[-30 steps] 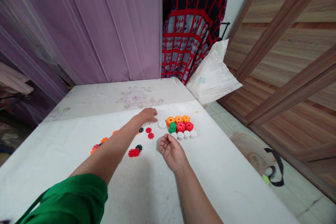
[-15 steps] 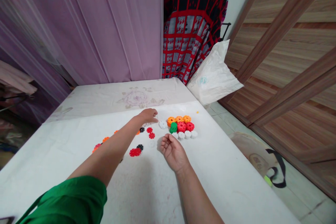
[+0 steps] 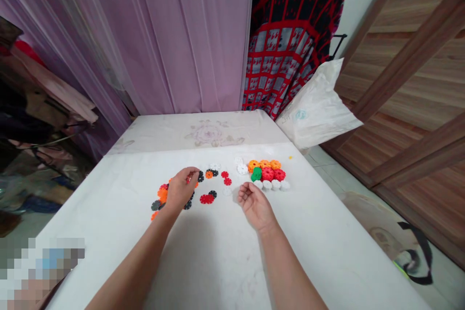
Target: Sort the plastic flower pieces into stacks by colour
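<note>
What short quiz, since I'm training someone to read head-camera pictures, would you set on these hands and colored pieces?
1. Which hand is over the scattered orange and black discs?
2. True or false: the green piece sits to the left of the chunky red pieces in the picture.
3. Fill in the color: just beyond those red pieces lies a row of ____ ones.

Key: 1. The left hand. 2. True. 3. Orange.
</note>
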A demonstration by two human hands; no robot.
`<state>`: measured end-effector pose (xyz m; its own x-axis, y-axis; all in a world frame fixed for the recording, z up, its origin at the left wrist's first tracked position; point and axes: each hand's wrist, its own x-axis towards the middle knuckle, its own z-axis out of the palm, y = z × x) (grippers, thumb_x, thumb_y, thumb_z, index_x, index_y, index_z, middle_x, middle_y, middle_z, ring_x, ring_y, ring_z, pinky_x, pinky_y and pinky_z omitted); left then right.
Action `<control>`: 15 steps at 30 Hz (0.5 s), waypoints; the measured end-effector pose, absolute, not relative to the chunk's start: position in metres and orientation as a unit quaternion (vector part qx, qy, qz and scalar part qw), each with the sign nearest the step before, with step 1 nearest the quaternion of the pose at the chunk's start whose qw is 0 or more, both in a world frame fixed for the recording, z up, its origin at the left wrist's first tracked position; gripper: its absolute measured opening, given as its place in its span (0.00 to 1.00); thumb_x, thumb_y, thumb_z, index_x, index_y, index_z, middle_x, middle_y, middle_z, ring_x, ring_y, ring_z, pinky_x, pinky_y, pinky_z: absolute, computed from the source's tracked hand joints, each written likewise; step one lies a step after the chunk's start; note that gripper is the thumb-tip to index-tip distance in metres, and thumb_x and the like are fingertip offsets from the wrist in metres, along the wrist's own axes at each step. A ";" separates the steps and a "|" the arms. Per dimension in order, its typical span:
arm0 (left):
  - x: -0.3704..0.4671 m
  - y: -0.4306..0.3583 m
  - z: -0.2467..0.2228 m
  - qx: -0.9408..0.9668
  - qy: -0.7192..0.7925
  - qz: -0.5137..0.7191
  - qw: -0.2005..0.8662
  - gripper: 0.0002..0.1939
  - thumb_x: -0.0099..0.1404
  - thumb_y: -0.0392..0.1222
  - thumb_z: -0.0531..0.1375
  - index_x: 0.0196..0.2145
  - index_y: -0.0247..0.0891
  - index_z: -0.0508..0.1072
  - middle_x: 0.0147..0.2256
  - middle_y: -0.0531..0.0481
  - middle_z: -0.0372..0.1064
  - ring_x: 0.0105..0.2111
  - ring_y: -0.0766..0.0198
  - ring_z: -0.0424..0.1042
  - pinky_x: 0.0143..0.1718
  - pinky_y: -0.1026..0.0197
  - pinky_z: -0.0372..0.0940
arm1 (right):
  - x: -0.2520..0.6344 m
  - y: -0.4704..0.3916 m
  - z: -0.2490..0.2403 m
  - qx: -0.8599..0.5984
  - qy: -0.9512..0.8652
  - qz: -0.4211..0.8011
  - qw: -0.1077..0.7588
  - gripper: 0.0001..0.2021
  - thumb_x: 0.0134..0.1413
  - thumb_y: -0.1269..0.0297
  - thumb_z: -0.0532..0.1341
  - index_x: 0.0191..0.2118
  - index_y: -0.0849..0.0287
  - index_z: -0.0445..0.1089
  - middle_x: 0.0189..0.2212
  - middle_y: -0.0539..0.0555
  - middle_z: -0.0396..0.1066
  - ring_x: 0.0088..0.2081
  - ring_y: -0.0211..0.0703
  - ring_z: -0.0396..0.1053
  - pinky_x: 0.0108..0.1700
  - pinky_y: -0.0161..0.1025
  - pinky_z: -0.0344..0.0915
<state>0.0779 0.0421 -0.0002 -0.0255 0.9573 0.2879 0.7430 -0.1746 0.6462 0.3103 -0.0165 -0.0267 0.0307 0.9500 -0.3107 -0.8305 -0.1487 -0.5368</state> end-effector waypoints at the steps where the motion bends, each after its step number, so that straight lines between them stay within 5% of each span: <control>1: 0.080 0.030 -0.006 0.688 0.615 0.358 0.143 0.12 0.64 0.45 0.55 0.38 0.43 0.77 0.35 0.51 0.78 0.35 0.62 0.75 0.40 0.61 0.68 | 0.310 -0.017 -0.027 -0.318 -0.100 0.688 0.644 0.11 0.39 0.62 0.74 0.28 0.60 0.73 0.24 0.49 0.74 0.26 0.33 0.69 0.29 0.31 0.68; 15: 0.115 -0.016 -0.023 0.855 0.459 0.234 0.053 0.12 0.70 0.38 0.52 0.40 0.39 0.76 0.38 0.44 0.76 0.41 0.57 0.72 0.47 0.52 0.67 | 0.304 -0.026 -0.023 -0.329 -0.130 0.653 0.670 0.10 0.40 0.64 0.73 0.28 0.59 0.73 0.24 0.48 0.74 0.26 0.33 0.70 0.28 0.30 0.69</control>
